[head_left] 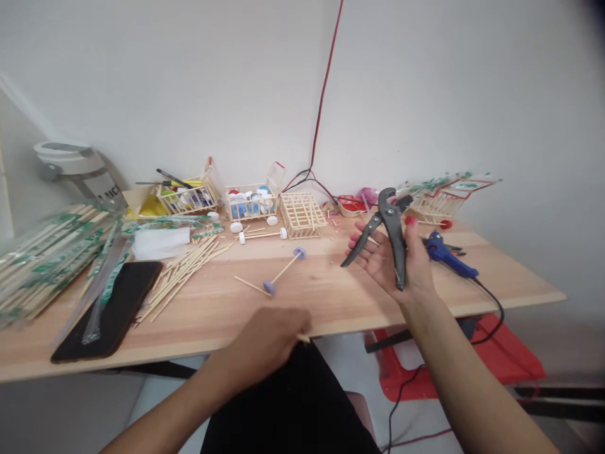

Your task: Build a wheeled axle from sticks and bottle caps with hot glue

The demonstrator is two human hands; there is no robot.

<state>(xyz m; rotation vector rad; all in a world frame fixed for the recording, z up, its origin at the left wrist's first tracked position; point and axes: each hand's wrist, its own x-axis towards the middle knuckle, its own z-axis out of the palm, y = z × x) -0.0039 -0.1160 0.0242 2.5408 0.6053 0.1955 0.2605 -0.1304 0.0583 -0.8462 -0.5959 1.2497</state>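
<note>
My right hand [416,252], palm up above the table, holds a dark grey pair of PVC pipe cutters [391,221]; the thumb presses one handle and the two handles are spread apart. At the table's front edge my left hand [276,331] is closed, slightly blurred. The pale end of a wooden stick [303,338] pokes out of its fingers; the rest is hidden. Between the hands and the wall lies an axle stick [286,265] with a purple wheel at each end. A loose stick [250,284] touches the nearer wheel.
Small stick carts [250,203] and a stick basket [302,215] stand along the wall. Loose sticks [184,271], a black phone [111,309] and bagged sticks [57,258] lie at left. A blue glue gun [449,255] rests at right, its cord hanging past a red stool [501,353].
</note>
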